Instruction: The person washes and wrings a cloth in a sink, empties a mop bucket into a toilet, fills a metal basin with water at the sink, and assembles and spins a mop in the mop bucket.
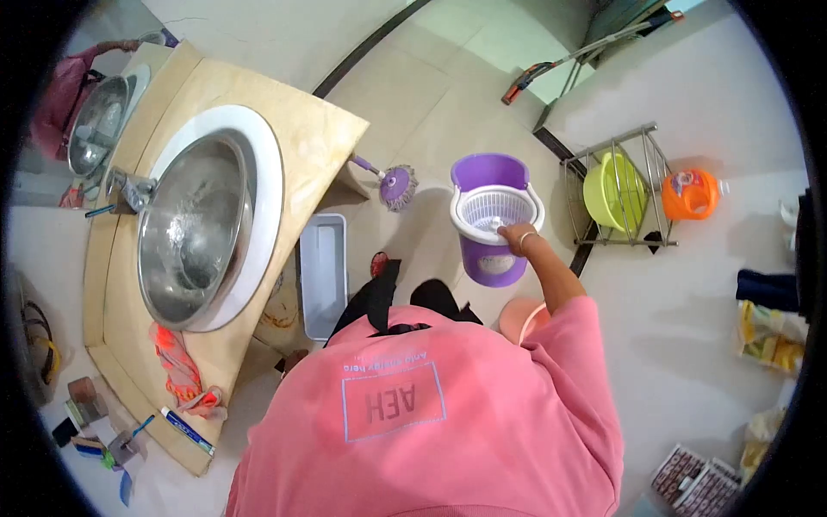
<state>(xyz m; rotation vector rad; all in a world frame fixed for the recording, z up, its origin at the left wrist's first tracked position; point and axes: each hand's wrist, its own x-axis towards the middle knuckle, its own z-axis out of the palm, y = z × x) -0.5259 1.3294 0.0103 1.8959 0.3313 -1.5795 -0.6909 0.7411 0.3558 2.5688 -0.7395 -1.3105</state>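
Observation:
A purple mop bucket (pixel 493 264) with a white spin basket (pixel 482 207) stands upright on the tiled floor ahead of me. My right hand (pixel 519 239), with a bracelet at the wrist, is closed at the near side of its white rim or handle; the fingertips are partly hidden. Low by my left side, a small part of my left hand (pixel 295 359) shows beside my pink shirt, its fingers hidden. Left of the bucket is a spin mop head (pixel 397 187), purple with grey strands, its handle running under the counter.
On the left is a counter (pixel 297 112) with a steel basin (pixel 194 233), a cloth (pixel 178 366) and a toothpaste tube (pixel 188 431). A white tub (pixel 324 276) and a pink bucket (pixel 522 317) stand near my feet. A metal rack (pixel 642 129) holds a green basin (pixel 613 194).

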